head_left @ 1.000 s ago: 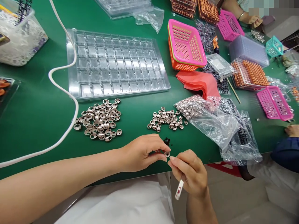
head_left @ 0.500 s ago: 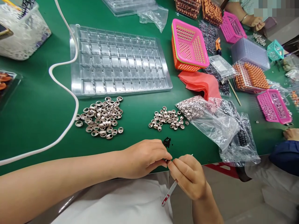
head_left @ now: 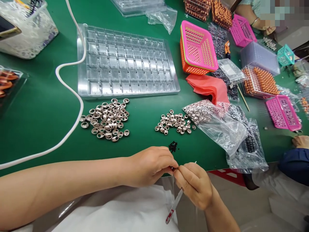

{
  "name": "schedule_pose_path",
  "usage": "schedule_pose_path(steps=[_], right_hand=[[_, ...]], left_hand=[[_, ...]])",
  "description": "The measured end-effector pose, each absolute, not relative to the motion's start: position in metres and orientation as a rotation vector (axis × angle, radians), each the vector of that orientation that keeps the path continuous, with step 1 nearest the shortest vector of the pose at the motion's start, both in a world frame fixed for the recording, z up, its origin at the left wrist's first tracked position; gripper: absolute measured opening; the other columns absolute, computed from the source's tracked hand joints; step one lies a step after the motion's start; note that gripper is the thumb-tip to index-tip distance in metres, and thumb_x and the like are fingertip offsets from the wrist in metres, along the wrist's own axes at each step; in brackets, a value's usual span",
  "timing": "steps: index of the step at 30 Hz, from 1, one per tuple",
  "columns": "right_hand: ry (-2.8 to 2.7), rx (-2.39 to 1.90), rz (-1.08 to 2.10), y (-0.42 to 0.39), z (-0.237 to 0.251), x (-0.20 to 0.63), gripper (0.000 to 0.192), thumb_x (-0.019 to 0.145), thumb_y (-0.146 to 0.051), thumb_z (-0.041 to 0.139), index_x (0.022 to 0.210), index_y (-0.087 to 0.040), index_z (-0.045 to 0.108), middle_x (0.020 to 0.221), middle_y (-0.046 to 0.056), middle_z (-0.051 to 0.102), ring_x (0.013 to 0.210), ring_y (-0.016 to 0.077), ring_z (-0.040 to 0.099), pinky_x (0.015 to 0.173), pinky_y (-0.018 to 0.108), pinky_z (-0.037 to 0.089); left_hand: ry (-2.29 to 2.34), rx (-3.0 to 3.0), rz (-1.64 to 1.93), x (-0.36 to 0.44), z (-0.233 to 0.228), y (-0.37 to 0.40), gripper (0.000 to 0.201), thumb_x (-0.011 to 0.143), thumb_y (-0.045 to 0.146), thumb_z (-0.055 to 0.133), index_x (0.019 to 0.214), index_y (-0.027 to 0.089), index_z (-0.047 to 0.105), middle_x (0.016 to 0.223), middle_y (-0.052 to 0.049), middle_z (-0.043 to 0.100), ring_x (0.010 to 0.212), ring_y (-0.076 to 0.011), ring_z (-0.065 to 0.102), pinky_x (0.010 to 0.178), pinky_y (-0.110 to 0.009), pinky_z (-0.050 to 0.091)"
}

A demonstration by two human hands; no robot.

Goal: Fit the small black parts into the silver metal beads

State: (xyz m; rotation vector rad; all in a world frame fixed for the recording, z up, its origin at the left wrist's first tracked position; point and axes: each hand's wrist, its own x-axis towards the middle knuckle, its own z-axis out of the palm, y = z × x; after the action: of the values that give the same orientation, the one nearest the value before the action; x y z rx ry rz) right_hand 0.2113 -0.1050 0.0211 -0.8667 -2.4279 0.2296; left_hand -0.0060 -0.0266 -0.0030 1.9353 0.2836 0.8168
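**Two hands, one tiny part at the table edge**

Two hands meet fingertip to fingertip just past the near edge of the green table point(head_left: 43, 122). The left hand point(head_left: 149, 166) is closed in a pinch on a small part point(head_left: 175, 168) that is almost wholly hidden between thumb and forefinger; what it is cannot be told here. The right hand point(head_left: 194, 185) grips a slim white tool point(head_left: 174, 206) with red marking at its lower end, its upper tip at the pinched part.

Judged from this, the step is fine fitting at the fingertips, and doing it well calls for keeping both wrists steady and close to the body, the pinch firm but not so deep that it covers the working spot, and the tool held in line with the part rather than levered sideways.

Supplies lie within easy reach: a small heap of black bits point(head_left: 173, 146) just beyond the left hand, a pile of small rings point(head_left: 174, 121) farther out, a pile of larger cups point(head_left: 106, 120) to the left, and a clear tray point(head_left: 125, 61) behind them. Working over the table rather than the lap would likely save a dropped piece.
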Motion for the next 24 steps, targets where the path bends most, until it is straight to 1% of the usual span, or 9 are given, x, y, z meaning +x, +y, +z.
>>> schedule_pose_path(steps=[3,8,14,18,24], right_hand=[[-2.408,-0.904,0.230,-0.1064,0.0187,0.2129,0.035,0.094,-0.006,0.043,0.121,-0.006,0.063,0.095,0.012,0.069,0.078,0.0191,0.059,0.057,0.033,0.052],[-2.357,-0.924,0.225,-0.1114,0.0172,0.2141,0.037,0.093,-0.006,0.044,0.127,-0.004,0.060,0.099,0.013,0.069,0.078,0.0195,0.062,0.057,0.034,0.054],[-2.409,-0.917,0.197,-0.1117,0.0227,0.2133,0.033,0.094,-0.006,0.045,0.122,-0.002,0.063,0.102,0.016,0.069,0.081,0.0206,0.064,0.060,0.034,0.052],[-2.454,-0.907,0.177,-0.1110,0.0264,0.2135,0.032,0.096,-0.007,0.041,0.117,-0.004,0.066,0.102,0.015,0.069,0.084,0.0206,0.064,0.063,0.034,0.052],[-2.482,-0.893,0.136,-0.1114,0.0265,0.2132,0.032,0.094,-0.006,0.044,0.118,-0.001,0.064,0.101,0.016,0.070,0.085,0.0218,0.064,0.062,0.035,0.053]], left_hand=[[0.291,1.908,0.794,-0.0060,-0.0030,-0.0260,0.014,0.101,0.013,0.051,0.103,0.015,0.064,0.084,-0.008,0.073,0.076,-0.0172,0.064,0.072,-0.027,0.054],[0.290,1.839,0.768,-0.0058,-0.0017,-0.0241,0.014,0.102,0.016,0.052,0.106,0.016,0.065,0.086,-0.007,0.075,0.080,-0.0168,0.067,0.076,-0.027,0.055],[0.283,1.857,0.806,-0.0054,-0.0022,-0.0243,0.012,0.101,0.015,0.055,0.106,0.015,0.066,0.086,-0.007,0.075,0.078,-0.0168,0.066,0.074,-0.025,0.055],[0.270,1.868,0.819,-0.0052,-0.0042,-0.0252,0.013,0.100,0.013,0.055,0.107,0.016,0.065,0.086,-0.007,0.076,0.079,-0.0168,0.067,0.074,-0.025,0.054],[0.266,1.876,0.843,-0.0054,-0.0039,-0.0267,0.012,0.099,0.010,0.056,0.107,0.015,0.064,0.086,-0.007,0.075,0.077,-0.0170,0.067,0.073,-0.026,0.054]])
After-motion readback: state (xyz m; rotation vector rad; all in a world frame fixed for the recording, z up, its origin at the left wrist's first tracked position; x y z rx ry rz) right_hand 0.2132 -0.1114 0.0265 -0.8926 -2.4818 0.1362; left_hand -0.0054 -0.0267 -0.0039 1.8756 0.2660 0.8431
